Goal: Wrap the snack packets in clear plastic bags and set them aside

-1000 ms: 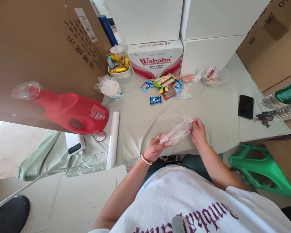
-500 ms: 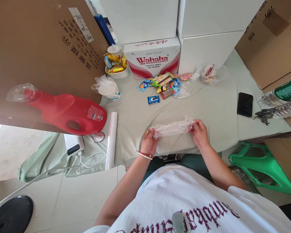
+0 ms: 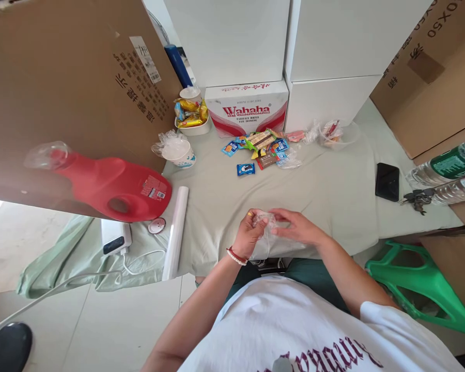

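Note:
Crumpled clear plastic film (image 3: 266,221) is bunched in my left hand (image 3: 248,235), whose thumb and fingers pinch it. My right hand (image 3: 296,227) reaches in from the right with fingers stretched and apart, its fingertips at the edge of the film; whether they touch it is hard to tell. Both hands are over the front part of the cloth-covered table (image 3: 213,206). Beyond them lie a small blue snack packet (image 3: 245,169) and a pile of wrapped snacks (image 3: 260,139).
Left are a red jug (image 3: 116,186) topped with clear plastic, a white film roll (image 3: 176,232), a power bank (image 3: 115,236) and a paper cup (image 3: 180,154). A Wahaha box (image 3: 248,108) stands behind. On the right are a phone (image 3: 387,182), keys (image 3: 417,199) and bottles (image 3: 449,164).
The film was stretched between both hands; now it is bunched at my left hand. My right hand has moved left and its fingers have opened.

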### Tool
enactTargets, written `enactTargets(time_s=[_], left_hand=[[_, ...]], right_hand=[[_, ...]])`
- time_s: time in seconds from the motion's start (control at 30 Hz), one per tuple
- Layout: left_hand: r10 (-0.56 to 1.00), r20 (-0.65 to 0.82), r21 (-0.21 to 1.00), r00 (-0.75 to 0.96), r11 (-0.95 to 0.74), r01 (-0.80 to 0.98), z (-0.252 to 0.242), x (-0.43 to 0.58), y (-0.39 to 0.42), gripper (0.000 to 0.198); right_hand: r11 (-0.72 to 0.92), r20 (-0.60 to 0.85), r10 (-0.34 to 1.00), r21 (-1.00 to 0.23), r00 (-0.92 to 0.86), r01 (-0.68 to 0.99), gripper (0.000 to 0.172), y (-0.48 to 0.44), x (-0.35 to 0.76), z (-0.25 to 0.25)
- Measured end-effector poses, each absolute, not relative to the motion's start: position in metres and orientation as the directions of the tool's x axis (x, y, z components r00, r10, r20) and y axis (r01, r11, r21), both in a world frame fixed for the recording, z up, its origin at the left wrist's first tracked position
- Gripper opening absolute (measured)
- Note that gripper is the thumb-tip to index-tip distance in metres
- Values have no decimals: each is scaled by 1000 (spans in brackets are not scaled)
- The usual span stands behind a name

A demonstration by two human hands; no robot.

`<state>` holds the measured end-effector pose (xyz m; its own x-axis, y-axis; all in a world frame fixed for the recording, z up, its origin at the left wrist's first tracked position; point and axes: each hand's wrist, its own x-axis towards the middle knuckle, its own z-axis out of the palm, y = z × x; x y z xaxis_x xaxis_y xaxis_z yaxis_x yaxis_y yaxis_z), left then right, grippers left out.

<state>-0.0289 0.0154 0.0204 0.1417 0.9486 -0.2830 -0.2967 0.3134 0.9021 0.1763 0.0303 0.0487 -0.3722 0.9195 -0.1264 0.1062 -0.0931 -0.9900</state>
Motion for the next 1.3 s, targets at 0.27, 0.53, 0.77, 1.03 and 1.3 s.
enactTargets(time_s=[0.27, 0.53, 0.77, 1.03, 1.3], left_hand=[[849, -448, 852, 279, 501, -155, 17, -68, 28, 38], [848, -480, 657, 223, 516, -550, 13, -53, 31, 49], [916, -396, 855, 65, 394, -337, 6, -34, 22, 54], [922, -337, 887, 189, 379, -265, 9, -55, 20, 59], [877, -207, 970, 434, 127, 206, 33, -109, 49, 33]], right_hand=[[-315, -305, 929, -949, -211, -16, 41, 26, 174, 18], [-435, -444, 896, -869, -13, -236, 54, 20, 169, 17], [-540, -450, 839, -760, -307, -361, 57, 18, 171, 27], [-516, -393, 848, -768, -356, -379, 46, 33, 180, 29], [-259, -245, 916, -966, -319, -2, 40, 66, 210, 56]])
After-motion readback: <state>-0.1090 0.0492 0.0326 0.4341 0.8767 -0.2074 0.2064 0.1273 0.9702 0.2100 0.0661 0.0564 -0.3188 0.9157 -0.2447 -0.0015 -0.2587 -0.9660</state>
